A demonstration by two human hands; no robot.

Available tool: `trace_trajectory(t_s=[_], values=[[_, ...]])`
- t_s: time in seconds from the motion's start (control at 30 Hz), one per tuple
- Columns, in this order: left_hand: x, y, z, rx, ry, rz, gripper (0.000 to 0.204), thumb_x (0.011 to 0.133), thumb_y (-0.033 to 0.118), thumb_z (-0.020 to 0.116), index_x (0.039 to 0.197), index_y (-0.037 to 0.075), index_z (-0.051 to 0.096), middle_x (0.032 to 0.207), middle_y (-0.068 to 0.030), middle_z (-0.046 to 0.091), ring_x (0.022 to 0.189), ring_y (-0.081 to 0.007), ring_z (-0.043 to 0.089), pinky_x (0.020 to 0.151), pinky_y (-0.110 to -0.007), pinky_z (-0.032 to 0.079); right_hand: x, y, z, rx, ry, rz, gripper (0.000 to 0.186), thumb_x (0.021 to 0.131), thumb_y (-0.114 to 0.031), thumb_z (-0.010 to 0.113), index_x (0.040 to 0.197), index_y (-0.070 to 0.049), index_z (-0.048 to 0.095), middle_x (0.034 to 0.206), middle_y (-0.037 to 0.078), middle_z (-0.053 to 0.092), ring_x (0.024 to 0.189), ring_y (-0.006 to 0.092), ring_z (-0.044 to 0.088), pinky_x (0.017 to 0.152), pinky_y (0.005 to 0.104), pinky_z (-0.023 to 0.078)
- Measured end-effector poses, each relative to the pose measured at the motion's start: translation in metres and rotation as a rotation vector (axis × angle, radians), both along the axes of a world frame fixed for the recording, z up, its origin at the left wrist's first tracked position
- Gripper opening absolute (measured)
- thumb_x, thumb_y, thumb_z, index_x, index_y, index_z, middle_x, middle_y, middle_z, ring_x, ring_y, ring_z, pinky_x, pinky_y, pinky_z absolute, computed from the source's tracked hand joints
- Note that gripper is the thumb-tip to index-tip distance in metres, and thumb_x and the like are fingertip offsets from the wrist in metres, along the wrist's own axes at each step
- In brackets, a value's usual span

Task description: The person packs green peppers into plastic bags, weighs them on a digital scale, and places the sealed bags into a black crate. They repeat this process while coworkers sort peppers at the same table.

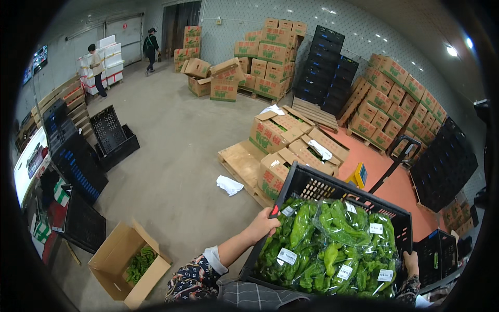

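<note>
A black plastic crate is held up in front of me at the lower right, tilted in the view. It is filled with clear bags of long green peppers, several with white labels. My left hand is closed round the crate's left rim, by a small red piece. At the right end, my right hand grips the crate's side; its fingers are partly hidden behind the wall. Just beyond the crate, open cartons with green produce inside stand on a wooden pallet.
An open carton of green peppers sits on the floor at lower left. A white cloth lies beside the pallet. A pallet jack handle and yellow scale display stand to the right. Crate stacks line the left; two people are far back.
</note>
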State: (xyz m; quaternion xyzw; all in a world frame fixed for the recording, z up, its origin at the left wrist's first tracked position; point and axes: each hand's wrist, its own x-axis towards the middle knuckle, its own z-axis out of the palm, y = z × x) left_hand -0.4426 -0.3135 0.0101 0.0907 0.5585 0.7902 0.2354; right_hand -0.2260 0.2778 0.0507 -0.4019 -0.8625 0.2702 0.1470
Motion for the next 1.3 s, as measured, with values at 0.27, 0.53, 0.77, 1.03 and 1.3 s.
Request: trace_trajectory(t_s=[0.27, 0.53, 0.77, 1.03, 1.3], values=[[0.012, -0.105, 0.011, 0.065, -0.003, 0.172, 0.033, 0.074, 0.004, 0.052, 0.106, 0.001, 0.041, 0.063, -0.0022, 0.046, 0.043, -0.0096, 0.043, 0.04, -0.023, 0.033, -0.069, -0.137, 0.064, -0.007, 0.013, 0.061, 0.021, 0.083, -0.018, 0.052, 0.086, 0.002, 0.049, 0.055, 0.008, 0.049, 0.039, 0.0147, 0.046, 0.033, 0.0298, 0.034], [-0.022, -0.28, 0.013, -0.013, -0.034, 0.385, 0.038, 0.071, 0.0, 0.053, 0.108, -0.001, 0.042, 0.051, -0.0053, 0.045, 0.036, -0.0144, 0.042, 0.036, -0.028, 0.037, -0.19, -0.329, 0.083, -0.012, 0.034, 0.351, 0.038, 0.084, -0.031, 0.055, 0.073, 0.005, 0.055, 0.051, 0.006, 0.05, 0.039, 0.0164, 0.049, 0.036, 0.0303, 0.037], [-0.054, -0.436, 0.014, -0.056, 0.008, 0.528, 0.037, 0.069, -0.002, 0.048, 0.106, -0.003, 0.044, 0.049, -0.0055, 0.046, 0.034, -0.0144, 0.042, 0.033, -0.026, 0.033, -0.283, -0.442, 0.006, -0.136, -0.068, 0.52, 0.03, 0.075, -0.017, 0.057, 0.088, 0.009, 0.054, 0.064, 0.016, 0.057, 0.049, 0.0217, 0.058, 0.046, 0.034, 0.047], [-0.062, -0.511, -0.008, -0.107, -0.028, 0.851, 0.033, 0.068, 0.0, 0.047, 0.101, 0.002, 0.046, 0.053, -0.0061, 0.043, 0.035, -0.0141, 0.04, 0.034, -0.027, 0.036, -0.481, -0.555, -0.045, 0.178, -0.158, 0.751, 0.054, 0.081, -0.047, 0.05, 0.093, 0.005, 0.052, 0.069, 0.02, 0.06, 0.064, 0.0301, 0.061, 0.064, 0.037, 0.048], [-0.084, -0.552, 0.017, -0.248, -0.081, 1.258, 0.031, 0.067, 0.003, 0.046, 0.098, 0.003, 0.049, 0.057, -0.0053, 0.044, 0.038, -0.0145, 0.04, 0.035, -0.027, 0.035, -0.687, -0.697, -0.082, -0.03, -0.109, 1.121, 0.04, 0.076, -0.026, 0.056, 0.095, 0.009, 0.053, 0.091, 0.029, 0.057, 0.088, 0.0379, 0.057, 0.077, 0.04, 0.045]])
